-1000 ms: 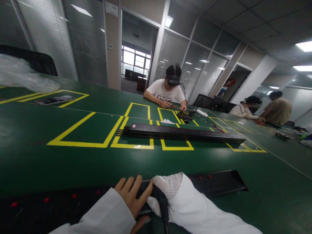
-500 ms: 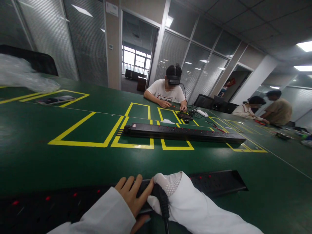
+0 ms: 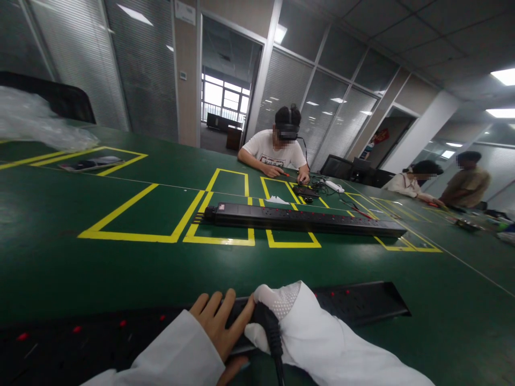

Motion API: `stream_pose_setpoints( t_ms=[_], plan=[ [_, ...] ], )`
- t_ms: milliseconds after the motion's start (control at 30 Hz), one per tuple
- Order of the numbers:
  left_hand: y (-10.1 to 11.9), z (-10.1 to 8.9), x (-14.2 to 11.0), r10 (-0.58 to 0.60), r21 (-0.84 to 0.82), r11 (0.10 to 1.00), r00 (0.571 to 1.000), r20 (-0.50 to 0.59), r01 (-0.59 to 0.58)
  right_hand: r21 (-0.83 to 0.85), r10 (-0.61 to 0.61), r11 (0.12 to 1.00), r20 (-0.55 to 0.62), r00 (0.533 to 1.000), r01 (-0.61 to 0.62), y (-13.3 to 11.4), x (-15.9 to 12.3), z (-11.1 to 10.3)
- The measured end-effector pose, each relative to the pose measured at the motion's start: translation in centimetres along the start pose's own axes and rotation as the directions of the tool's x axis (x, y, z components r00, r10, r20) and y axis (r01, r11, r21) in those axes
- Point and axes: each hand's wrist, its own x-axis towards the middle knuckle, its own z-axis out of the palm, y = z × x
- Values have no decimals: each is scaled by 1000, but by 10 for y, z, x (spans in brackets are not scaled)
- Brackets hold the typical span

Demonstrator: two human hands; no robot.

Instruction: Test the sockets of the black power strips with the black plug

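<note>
Over the green table (image 3: pixel 153 273), the left grip (image 3: pixel 219 328) clasps a long strip (image 3: pixel 362 301), the dot-gloved right grip (image 3: pixel 278 300) a ribbed plug (image 3: pixel 268 323).

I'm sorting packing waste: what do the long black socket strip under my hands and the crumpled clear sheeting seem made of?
Long black socket strip: painted metal or plastic, I can't tell; satin sheen. Crumpled clear sheeting: probably glossy plastic film; see-through, bright creases.

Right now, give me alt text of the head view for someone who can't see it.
A bare left hand rests on a long black power strip while a white-gloved right hand holds a black corded plug at it. Beyond, a similar strip lies on the green table, with a person seated opposite.
</note>
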Motion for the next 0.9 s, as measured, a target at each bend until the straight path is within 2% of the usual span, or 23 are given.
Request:
stream_pose_setpoints(
  t_ms=[200, 533, 900],
  plan=[
    [0, 4, 0, -9, 18, 1000, 1000, -14, 9, -10, 17, 1000, 5, 1000, -17, -2, 3, -4],
    [-1, -1, -1, 14, 0, 1000, 1000, -9, -14, -62, 29, 998, 3, 1000, -28, -1, -3, -2],
    [-2, -8, -2, 14, -30, 999, 999, 30, -13, -13, -11, 1000, 20, 1000, 11, -6, 1, -12]
  ],
)
